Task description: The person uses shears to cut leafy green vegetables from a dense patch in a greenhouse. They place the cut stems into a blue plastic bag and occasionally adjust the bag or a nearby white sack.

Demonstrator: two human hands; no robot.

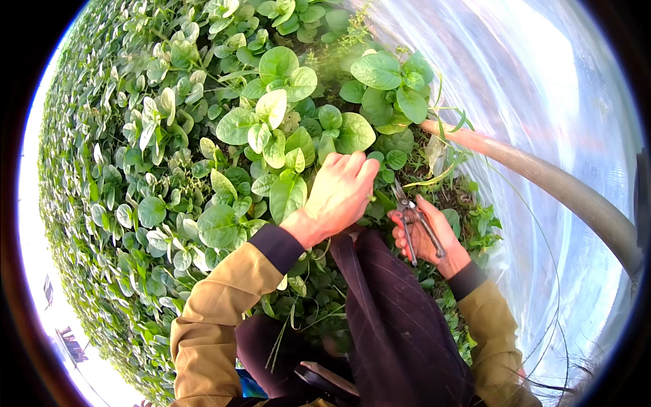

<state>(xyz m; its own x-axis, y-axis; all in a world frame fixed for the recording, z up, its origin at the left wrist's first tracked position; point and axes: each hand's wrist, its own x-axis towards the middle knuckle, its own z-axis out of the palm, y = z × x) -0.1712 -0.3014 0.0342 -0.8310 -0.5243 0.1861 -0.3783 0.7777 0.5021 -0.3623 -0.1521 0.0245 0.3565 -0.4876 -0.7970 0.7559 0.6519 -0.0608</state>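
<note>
Broad-leaved green plants [287,196] grow thickly in front of me and to my left. My left hand [342,192] is among them, back up and fingers curled, with a bit of green stem showing beside it; what its fingers hold is hidden. To its right, my right hand [426,234] holds a pair of pruning shears [410,216] with red on the handles and a visible spring. The shears point up and away from me, their metal blades near low leaves.
A curved pole [534,165] rises from the soil at the right, against translucent plastic sheeting [529,91]. Grass and small weeds [483,224] line the bed's edge. My dark-trousered knees [402,305] are close below my hands. A dark object [325,379] lies at my lap.
</note>
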